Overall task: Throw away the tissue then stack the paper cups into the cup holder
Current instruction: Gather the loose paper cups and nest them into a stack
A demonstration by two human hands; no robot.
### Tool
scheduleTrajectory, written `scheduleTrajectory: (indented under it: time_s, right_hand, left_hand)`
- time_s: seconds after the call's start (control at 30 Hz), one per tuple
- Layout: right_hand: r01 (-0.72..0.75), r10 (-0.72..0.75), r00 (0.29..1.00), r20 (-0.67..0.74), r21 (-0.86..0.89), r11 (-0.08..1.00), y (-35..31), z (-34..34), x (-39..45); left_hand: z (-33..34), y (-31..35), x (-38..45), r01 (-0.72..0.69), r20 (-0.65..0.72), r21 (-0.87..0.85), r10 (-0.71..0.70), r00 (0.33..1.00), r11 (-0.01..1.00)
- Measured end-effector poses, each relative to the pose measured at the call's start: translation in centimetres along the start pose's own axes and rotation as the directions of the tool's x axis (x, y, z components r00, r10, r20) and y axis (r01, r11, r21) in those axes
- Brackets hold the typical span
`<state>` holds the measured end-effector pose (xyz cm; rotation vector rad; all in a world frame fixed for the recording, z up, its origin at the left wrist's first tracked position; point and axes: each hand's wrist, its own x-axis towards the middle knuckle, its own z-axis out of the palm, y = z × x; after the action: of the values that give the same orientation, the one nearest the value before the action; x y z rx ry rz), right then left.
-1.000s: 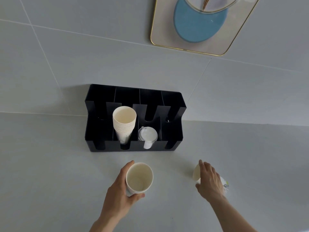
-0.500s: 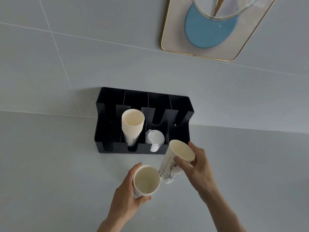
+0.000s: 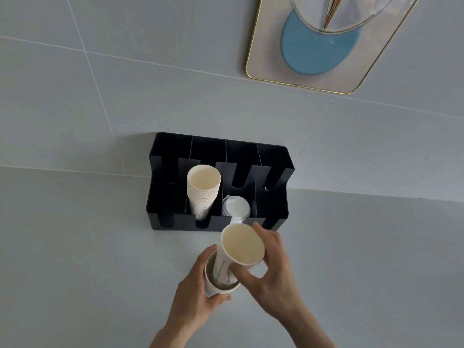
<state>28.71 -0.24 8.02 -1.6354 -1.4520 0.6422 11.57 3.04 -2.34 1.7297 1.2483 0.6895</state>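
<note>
My left hand [image 3: 194, 293] grips a white paper cup [image 3: 213, 288] upright above the counter. My right hand [image 3: 273, 275] holds a second, printed paper cup [image 3: 241, 249], whose base sits partly inside the first cup, tilted toward me. Behind them a black cup holder [image 3: 273, 202] stands against the wall. Its second slot from the left holds a stack of paper cups [image 3: 203, 189]. The slot to the right of that holds white plastic lids [image 3: 236, 208]. No tissue is visible.
The pale counter [image 3: 75, 247] meets a tiled wall [image 3: 125, 84] just behind the holder. A gold-rimmed tray [image 3: 261, 69] with a blue disc and a glass vessel appears at the upper right. The holder's leftmost and rightmost slots look unfilled.
My right hand picked up the printed cup from the counter at the right, carried it left, and lowered its base into the cup in my left hand. The view shifted slightly.
</note>
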Motion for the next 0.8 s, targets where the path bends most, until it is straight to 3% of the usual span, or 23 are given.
scheduleTrajectory:
  time_s: [0.27,0.67,0.8]
  right_hand:
    - [-0.037,0.087,0.969,0.232,-0.213,0.976,3.0,2.5,-1.9]
    - [-0.134,0.168,0.965,0.200,-0.175,0.975,3.6,3.4,-1.9]
    - [-0.211,0.227,0.948,0.224,-0.097,0.973,3.5,2.9,-2.1]
  left_hand:
    - [0.2,-0.5,0.2,0.013,0.008,0.052,-0.014,1.000,0.999]
    - [0.1,-0.2,0.3,0.064,0.032,0.065,-0.067,0.997,0.996]
    - [-0.8,-0.5,-0.2,0.131,0.116,0.088,-0.141,0.983,0.987]
